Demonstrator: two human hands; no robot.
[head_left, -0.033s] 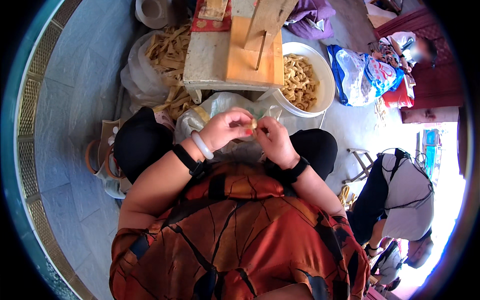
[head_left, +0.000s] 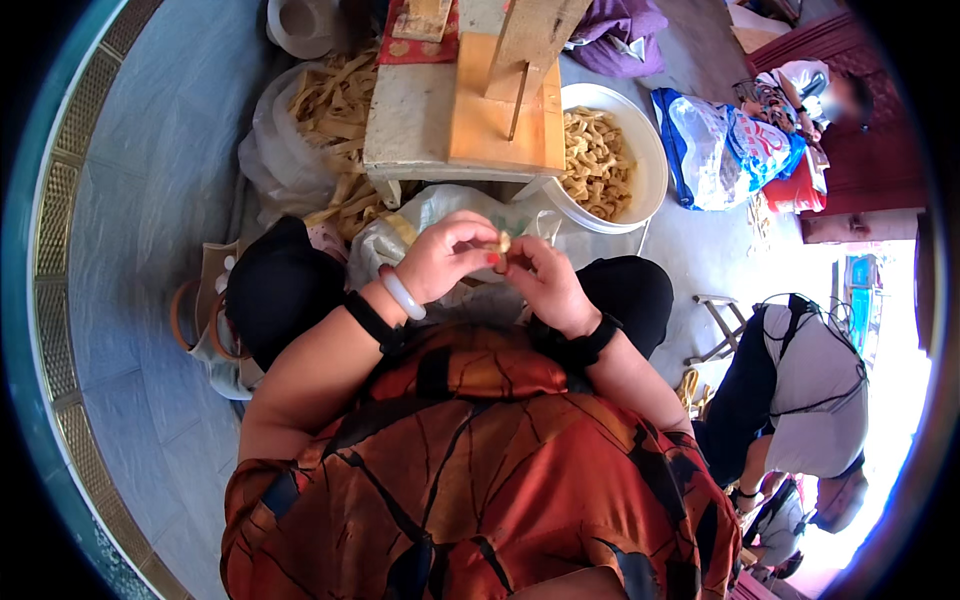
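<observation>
Between my two hands is a small pale yellow strip (head_left: 503, 243), bent or knotted, partly hidden by fingers. My left hand (head_left: 450, 262), with red nails and a pale bangle at the wrist, pinches it from the left. From the right, my right hand (head_left: 548, 285) grips it with thumb and bent fingers. Both hands are over my lap, above a clear plastic bag (head_left: 385, 240). Just beyond stands a low table (head_left: 405, 130) with a wooden board (head_left: 470, 140), an upright post and a thin rod. A white bucket (head_left: 650, 170) right of it holds many knotted yellowish pieces (head_left: 595, 165).
At the left, a plastic bag (head_left: 262, 150) spills long yellowish strips (head_left: 335, 105). A handled bag (head_left: 225, 330) sits by my left knee. Rightward are a purple cloth bundle (head_left: 620, 40), a blue-white sack (head_left: 720, 150), a folding stool (head_left: 718, 330), a bent-over person (head_left: 815, 380) and another person.
The yellow strip shows a little more between my fingers and stands more upright. My right fingers have shifted slightly around it. The view has moved a touch.
</observation>
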